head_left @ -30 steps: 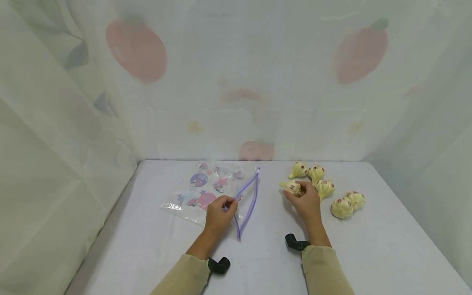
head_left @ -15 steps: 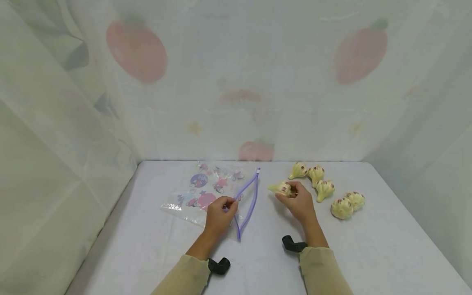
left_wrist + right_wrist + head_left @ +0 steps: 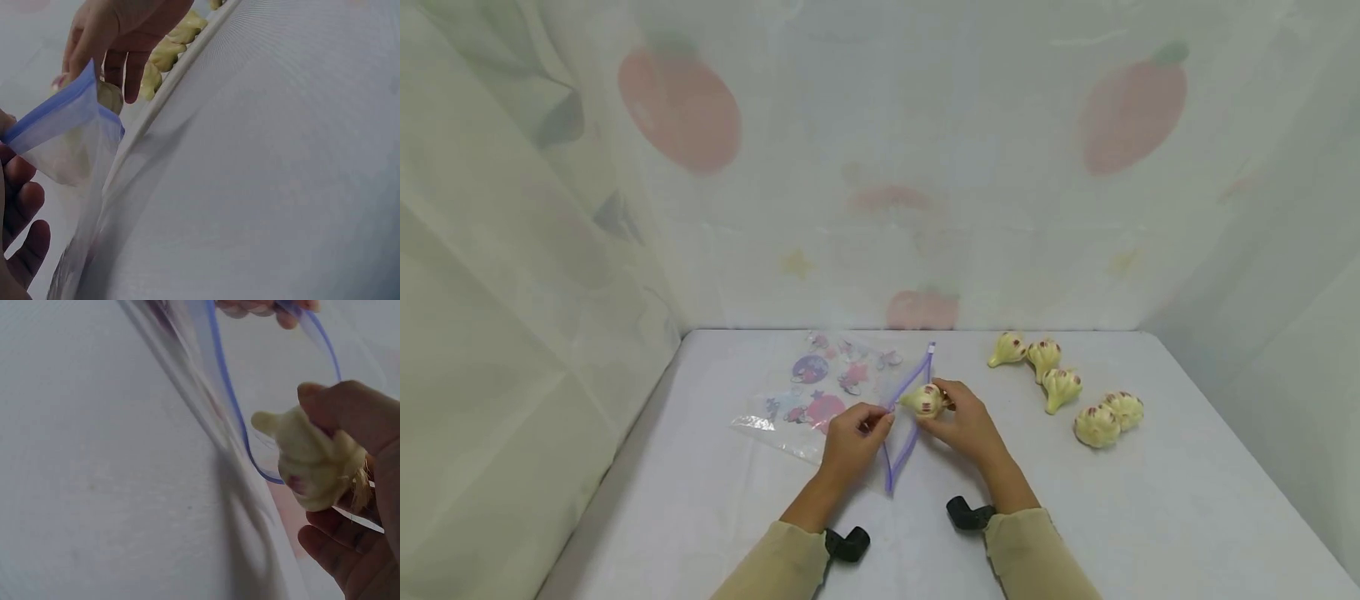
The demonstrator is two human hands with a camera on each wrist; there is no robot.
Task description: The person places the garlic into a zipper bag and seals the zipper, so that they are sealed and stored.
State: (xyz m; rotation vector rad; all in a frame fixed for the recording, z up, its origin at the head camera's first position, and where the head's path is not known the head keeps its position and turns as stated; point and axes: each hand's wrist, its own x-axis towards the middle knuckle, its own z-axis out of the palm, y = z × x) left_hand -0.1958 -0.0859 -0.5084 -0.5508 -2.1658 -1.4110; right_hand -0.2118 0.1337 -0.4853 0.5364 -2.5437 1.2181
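A clear zip bag point(image 3: 790, 408) with purple edging and pink and violet prints lies flat, its mouth spread apart on the right side. My left hand point(image 3: 852, 437) pinches the near edge of that mouth between thumb and fingers. A garlic bulb point(image 3: 315, 459), pale with reddish patches, is gripped by my right hand point(image 3: 966, 423) between thumb and fingers. In the head view the bulb is at the bag's mouth, stem pointing left. The right wrist view shows the stem in front of the purple-edged opening point(image 3: 228, 381).
Behind and to the right lie three garlic bulbs point(image 3: 1062, 389) close together. Two more bulbs point(image 3: 1097, 426) touch each other farther right. A white cloth covers the table point(image 3: 1150, 517), and printed curtains point(image 3: 1000, 167) stand at the back and sides.
My right hand has carried the garlic bulb leftward, away from the other bulbs, to the bag's mouth. My left hand keeps its pinch on the bag and has barely moved.
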